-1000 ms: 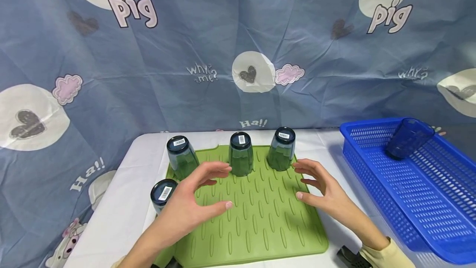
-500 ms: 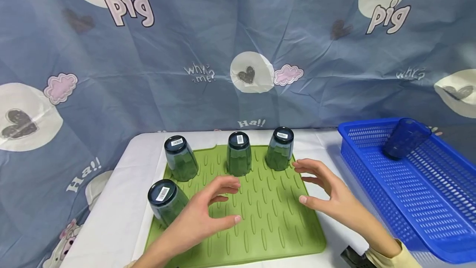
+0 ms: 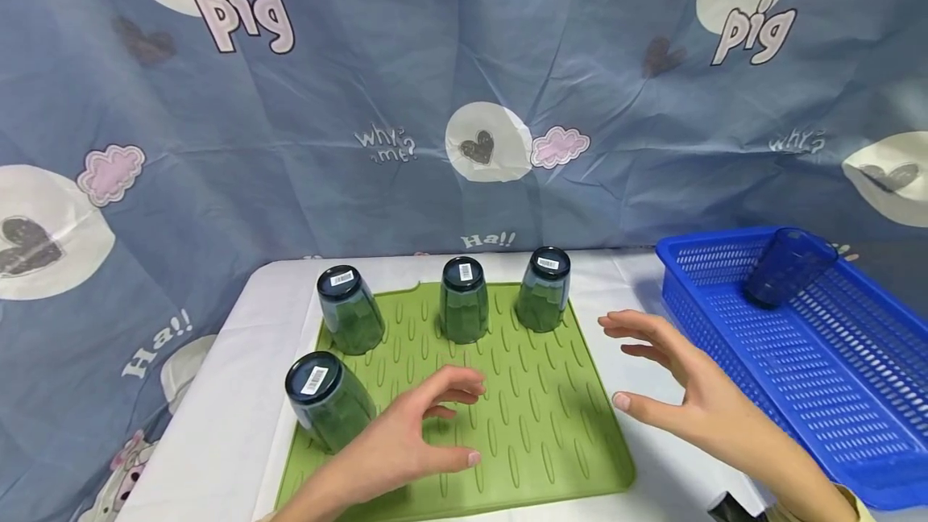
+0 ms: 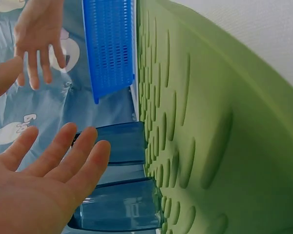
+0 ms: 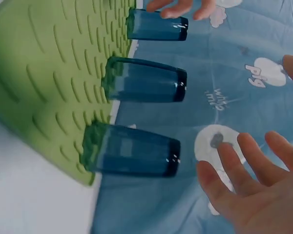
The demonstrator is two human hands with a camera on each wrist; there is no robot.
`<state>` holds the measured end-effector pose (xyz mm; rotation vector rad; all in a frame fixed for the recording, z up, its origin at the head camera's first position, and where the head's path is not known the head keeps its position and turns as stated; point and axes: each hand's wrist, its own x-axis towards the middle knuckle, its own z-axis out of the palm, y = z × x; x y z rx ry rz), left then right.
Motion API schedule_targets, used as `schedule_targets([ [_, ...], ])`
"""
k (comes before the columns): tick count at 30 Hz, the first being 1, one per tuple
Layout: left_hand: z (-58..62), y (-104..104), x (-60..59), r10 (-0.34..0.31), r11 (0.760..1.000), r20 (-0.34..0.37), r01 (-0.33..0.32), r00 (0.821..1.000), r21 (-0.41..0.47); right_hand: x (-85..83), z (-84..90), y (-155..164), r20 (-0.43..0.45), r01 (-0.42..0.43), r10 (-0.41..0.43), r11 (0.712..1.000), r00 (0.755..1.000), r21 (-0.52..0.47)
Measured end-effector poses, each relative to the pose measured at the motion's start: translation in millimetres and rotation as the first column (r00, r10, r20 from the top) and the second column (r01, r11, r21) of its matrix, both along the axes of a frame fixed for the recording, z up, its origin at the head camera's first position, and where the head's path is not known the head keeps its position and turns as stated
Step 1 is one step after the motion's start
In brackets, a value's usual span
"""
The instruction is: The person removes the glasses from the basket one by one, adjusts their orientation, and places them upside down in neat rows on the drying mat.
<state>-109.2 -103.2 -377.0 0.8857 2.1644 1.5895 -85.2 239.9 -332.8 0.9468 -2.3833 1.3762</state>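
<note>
A green ribbed mat (image 3: pixel 529 433) covers the white table (image 3: pixel 217 433).

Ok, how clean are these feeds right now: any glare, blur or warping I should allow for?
Head view: even light, no glare, soft shadows under both hands on the green mat; the edges bow, so the blue basket looks stretched. Left wrist view: rotated sideways, left hand close and soft. Right wrist view: also rotated, right hand slightly blurred, the three cups sharp enough.
</note>
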Motion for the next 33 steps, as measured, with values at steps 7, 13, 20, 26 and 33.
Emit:
schedule_targets([
  [7, -2.8, 1, 1.8, -0.024, 1.0, 0.008, 0.025, 1.0, -0.017, 16.6, 24.4, 18, 0.02, 0.091, -0.096, 0.98, 0.995, 0.175],
  [13, -5.9, 2, 2.8, -0.052, 0.998, -0.014, 0.051, 0.999, -0.025, 21.8, 40.4, 34, 0.012, 0.148, -0.156, 0.955, 0.988, 0.256],
  [20, -4.3, 1, 3.4, -0.059, 0.998, -0.005, 0.059, 0.998, -0.024, 20.7, 50.9, 54, -0.028, 0.226, -0.232, 0.903, 0.972, 0.365],
  [26, -4.1, -2, 2.3, -0.06, 0.998, 0.004, 0.06, 0.998, -0.035, 11.0, 55.7, 69, -0.068, 0.251, -0.243, 0.9, 0.968, 0.356],
  [33, -5.5, -4, 0.2, -0.06, 0.998, 0.01, 0.06, 0.998, -0.027, -7.8, 58.3, 88, -0.068, 0.306, -0.301, 0.889, 0.951, 0.34],
])
